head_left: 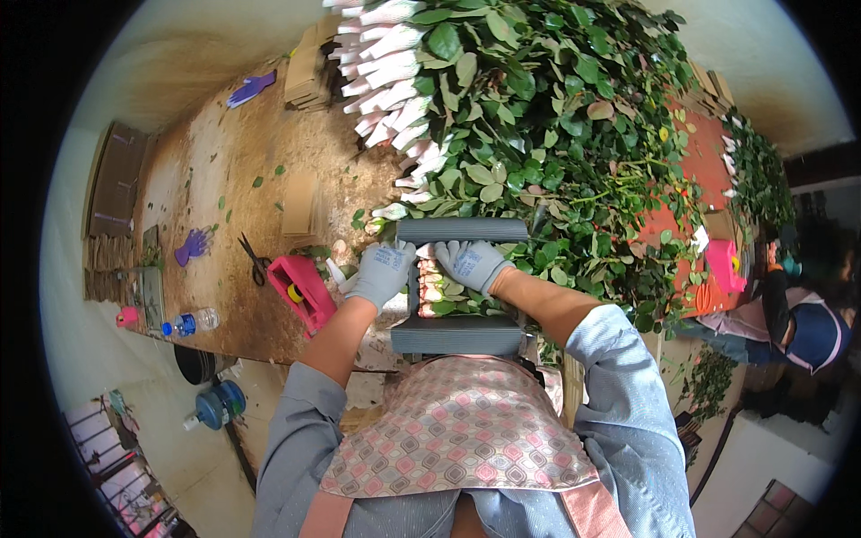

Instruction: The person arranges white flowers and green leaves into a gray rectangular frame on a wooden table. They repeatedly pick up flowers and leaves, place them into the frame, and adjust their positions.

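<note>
Both my hands wear grey gloves that bear printing. My right hand (472, 264) is closed about a rose, whose pale head (426, 251) shows between my hands. My left hand (382, 270) is curled just left of that head; its fingertips are hidden, so whether it grips anything is unclear. Below them, a row of pinkish rose heads (429, 289) lies in a bunching stand, stems and leaves pointing right. The stand has a ribbed dark-grey far pad (461, 230) and a matching near pad (457, 335) by my apron.
A large pile of leafy roses (538, 114) with white-netted heads (393, 67) fills the far side. On the worktable (202, 269) left are a pink tape dispenser (303, 292), black scissors (255, 261), cardboard pieces (300, 204), purple gloves (193, 246) and a plastic bottle (192, 323). Another person (787, 323) is at right.
</note>
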`<state>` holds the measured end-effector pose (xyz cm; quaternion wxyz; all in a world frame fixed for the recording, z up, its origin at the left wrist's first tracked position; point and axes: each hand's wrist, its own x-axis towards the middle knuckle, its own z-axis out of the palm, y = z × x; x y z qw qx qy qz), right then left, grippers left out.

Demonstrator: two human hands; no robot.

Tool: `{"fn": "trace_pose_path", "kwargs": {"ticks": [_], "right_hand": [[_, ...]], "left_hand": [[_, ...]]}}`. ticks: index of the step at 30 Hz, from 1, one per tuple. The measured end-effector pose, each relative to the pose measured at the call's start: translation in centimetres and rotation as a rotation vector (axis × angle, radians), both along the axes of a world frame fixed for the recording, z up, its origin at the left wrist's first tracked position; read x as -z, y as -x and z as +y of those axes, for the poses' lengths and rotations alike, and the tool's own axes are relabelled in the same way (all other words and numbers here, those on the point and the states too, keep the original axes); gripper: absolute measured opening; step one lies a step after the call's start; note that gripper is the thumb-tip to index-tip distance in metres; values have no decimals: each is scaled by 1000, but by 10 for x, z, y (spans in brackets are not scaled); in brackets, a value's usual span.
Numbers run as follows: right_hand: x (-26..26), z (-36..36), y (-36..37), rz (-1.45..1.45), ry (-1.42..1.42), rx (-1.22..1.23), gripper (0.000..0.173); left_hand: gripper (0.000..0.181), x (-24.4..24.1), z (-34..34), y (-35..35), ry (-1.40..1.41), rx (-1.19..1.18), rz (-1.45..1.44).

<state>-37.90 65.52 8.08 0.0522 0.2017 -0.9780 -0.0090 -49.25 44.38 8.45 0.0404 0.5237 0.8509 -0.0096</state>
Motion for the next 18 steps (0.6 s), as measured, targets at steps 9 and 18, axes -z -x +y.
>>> {"fn": "trace_pose_path", "kwargs": {"ticks": [9, 18], "right_hand": [[3, 4, 1, 1, -44, -17, 36], [9, 1, 2, 9, -99, -70, 39]], "left_hand": [[25, -66, -13, 12, 442, -177, 50], [53, -47, 9, -54, 194, 4, -561]]}}
